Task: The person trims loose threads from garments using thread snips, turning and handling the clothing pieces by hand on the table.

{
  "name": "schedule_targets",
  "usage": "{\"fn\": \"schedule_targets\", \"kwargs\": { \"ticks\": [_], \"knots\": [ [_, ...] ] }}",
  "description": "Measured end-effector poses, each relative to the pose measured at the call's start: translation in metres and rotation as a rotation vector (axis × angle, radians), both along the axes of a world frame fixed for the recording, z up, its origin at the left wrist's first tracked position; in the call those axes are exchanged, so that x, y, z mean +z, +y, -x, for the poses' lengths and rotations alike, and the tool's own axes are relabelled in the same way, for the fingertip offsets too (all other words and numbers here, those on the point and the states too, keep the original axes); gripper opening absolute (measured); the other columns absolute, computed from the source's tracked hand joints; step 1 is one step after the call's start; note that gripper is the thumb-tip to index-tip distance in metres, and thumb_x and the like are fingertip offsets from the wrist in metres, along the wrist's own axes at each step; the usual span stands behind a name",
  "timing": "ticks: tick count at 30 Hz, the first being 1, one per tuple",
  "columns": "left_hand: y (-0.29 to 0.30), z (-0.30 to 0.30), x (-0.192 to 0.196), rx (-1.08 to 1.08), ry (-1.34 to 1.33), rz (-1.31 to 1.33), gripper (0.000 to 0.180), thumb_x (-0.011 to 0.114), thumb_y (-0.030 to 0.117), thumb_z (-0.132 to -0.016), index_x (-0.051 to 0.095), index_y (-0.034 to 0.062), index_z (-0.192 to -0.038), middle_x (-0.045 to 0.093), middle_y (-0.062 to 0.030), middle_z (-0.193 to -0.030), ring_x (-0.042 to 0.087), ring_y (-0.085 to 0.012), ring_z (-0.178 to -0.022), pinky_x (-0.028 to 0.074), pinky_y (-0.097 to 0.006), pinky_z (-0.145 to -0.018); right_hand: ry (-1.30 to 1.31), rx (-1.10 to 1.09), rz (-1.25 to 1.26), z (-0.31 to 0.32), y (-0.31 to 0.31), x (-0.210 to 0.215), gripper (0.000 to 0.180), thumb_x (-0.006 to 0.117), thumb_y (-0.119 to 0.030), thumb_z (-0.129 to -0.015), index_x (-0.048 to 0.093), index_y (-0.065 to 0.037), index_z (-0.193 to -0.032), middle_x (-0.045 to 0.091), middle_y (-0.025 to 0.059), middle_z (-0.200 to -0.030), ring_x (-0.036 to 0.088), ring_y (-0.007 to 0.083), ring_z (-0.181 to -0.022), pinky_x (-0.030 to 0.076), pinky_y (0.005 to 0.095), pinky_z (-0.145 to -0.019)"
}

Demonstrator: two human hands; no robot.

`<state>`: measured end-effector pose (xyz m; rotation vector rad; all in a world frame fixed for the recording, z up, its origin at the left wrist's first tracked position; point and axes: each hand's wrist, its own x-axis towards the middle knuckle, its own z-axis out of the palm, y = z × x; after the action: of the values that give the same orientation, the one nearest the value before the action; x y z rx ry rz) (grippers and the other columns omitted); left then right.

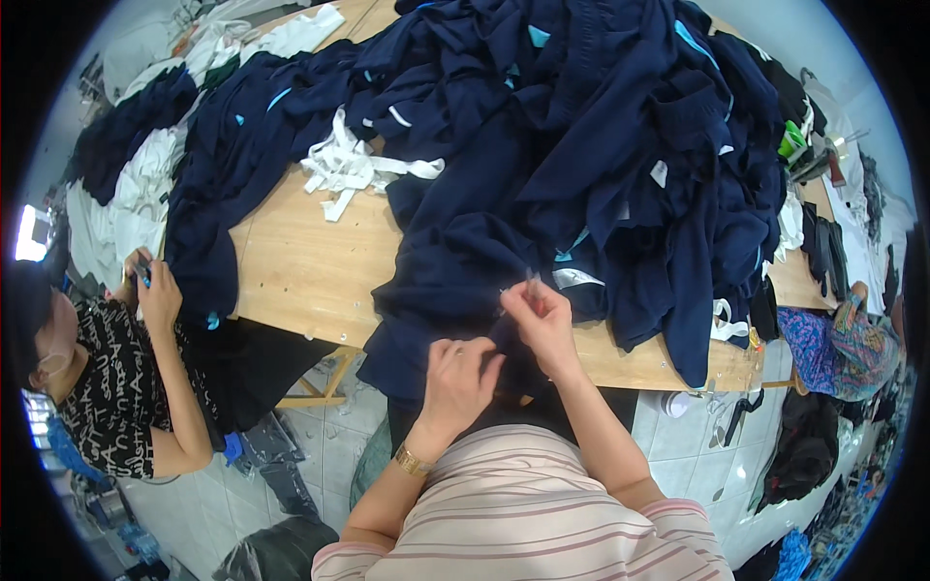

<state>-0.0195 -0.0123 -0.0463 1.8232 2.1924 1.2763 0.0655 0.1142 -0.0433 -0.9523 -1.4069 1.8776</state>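
Across the table edge in front of me lies a navy garment [441,276], part of it hanging over the edge. My left hand [460,380], with a gold watch [415,459] at the wrist and a ring, has its fingers curled on a fold of this cloth. Just to the right and a little farther off, my right hand [542,315] is closed in a pinch over the garment. Between its fingers is a small tool with a reddish part, which looks like thread snips; blur hides its exact shape.
A big heap of navy garments [601,126] with light-blue and white tags covers the wooden table [300,257]. White straps [339,160] lie left of it. At the left a person [116,378] holds a small tool; another person [843,344] sits at the right. A round white container [675,403] stands below the table edge.
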Motion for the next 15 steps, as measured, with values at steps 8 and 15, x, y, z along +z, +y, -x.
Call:
{"fn": "schedule_targets", "kwargs": {
  "ticks": [8,15],
  "knots": [
    [-0.004,-0.004,0.009,0.196,0.218,-0.076,0.025,0.076,0.006,-0.065,0.065,0.0114,-0.087,0.052,-0.0012,-0.081,0.051,-0.0217,-0.083,0.037,-0.039,-0.078,0.446,-0.065,0.806,-0.007,0.011,0.002,0.007,0.061,-0.019,-0.09,0.056,-0.016,-0.087,0.045,-0.0057,-0.057,0.03,0.0042,-0.032,0.019,0.0194,-0.033],
    [-0.008,-0.032,0.008,-0.145,-0.463,0.173,0.016,0.072,0.005,-0.074,0.063,0.0017,-0.086,0.057,-0.0073,-0.071,0.052,-0.0128,-0.056,0.041,-0.023,-0.053,0.45,-0.006,0.817,-0.006,0.007,0.012,0.008,0.061,-0.02,-0.09,0.057,-0.016,-0.096,0.05,-0.0045,-0.059,0.03,0.0034,-0.031,0.017,0.0192,-0.031]
  ]
}}
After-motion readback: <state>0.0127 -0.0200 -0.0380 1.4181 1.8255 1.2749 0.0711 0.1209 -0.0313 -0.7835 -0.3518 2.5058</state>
